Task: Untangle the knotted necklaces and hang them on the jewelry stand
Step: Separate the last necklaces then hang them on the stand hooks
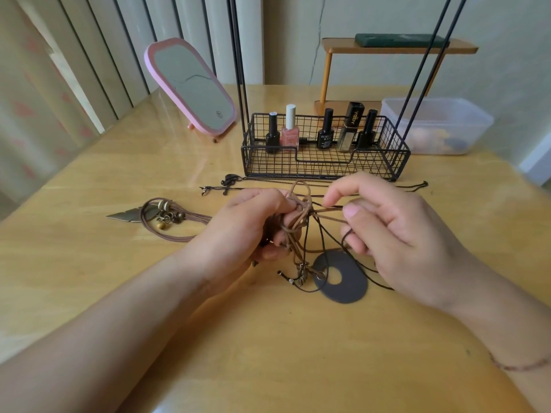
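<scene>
Between both hands' fingers [334,195], knotted cords [301,216] held.

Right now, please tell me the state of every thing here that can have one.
Left hand: grips the knot.
Right hand: pinches a brown strand.
Tan and black knotted cords: tangled, lifted.
Dark flat ring pendant: flat on the table.
Brown feather-charm necklace: lying apart, free.
Thin dark chain necklace: stretched on the table.
Black wire jewelry stand: upright, holding bottles.
Pink-framed mirror: tilted back.

A glossy yellow wooden table [125,180] stands against a pale, cracked wall [357,22]; vertical blinds [89,55] hang left, letting in soft daylight.
</scene>
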The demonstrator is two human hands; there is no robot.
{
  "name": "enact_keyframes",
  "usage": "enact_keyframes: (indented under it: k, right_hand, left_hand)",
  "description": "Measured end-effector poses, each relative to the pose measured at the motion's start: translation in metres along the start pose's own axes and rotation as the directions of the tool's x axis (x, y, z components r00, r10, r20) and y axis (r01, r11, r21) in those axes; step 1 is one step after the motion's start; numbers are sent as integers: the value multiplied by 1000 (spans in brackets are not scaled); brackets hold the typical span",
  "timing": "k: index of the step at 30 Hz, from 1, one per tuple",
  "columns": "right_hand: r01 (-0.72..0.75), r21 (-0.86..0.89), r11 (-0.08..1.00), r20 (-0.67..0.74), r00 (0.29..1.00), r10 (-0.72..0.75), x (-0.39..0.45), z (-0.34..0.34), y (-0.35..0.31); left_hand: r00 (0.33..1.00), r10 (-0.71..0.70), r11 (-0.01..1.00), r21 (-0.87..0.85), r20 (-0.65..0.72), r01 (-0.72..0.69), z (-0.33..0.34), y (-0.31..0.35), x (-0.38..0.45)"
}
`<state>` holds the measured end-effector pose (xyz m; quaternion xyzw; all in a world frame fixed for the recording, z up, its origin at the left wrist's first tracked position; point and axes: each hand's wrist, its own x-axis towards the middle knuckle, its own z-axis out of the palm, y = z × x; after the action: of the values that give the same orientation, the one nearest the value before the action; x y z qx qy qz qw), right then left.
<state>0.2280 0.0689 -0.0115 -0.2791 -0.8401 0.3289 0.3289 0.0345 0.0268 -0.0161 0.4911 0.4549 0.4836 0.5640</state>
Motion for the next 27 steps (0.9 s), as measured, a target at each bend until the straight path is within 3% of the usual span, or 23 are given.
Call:
enact_keyframes:
  k: [8,14,24,27]
  right_hand:
    - [47,-19,999,-46,998,-48,0,-1,2]
    - [-59,-58,997,3,998,59,2,-3,0]
    - [-61,-29,998,50,997,62,1,-6,0]
    - [-140,-84,987,119,982,149,2,-6,3]
  left_hand:
    - [1000,-13,1000,-27,21,13,-2,-1,1]
    - [1000,-17,1000,-5,22,17,-1,-2,1]
    - [999,-12,1000,-9,31,13,-2,-2,1]
    - [999,3,1000,-1,37,-3,-3,-1,0]
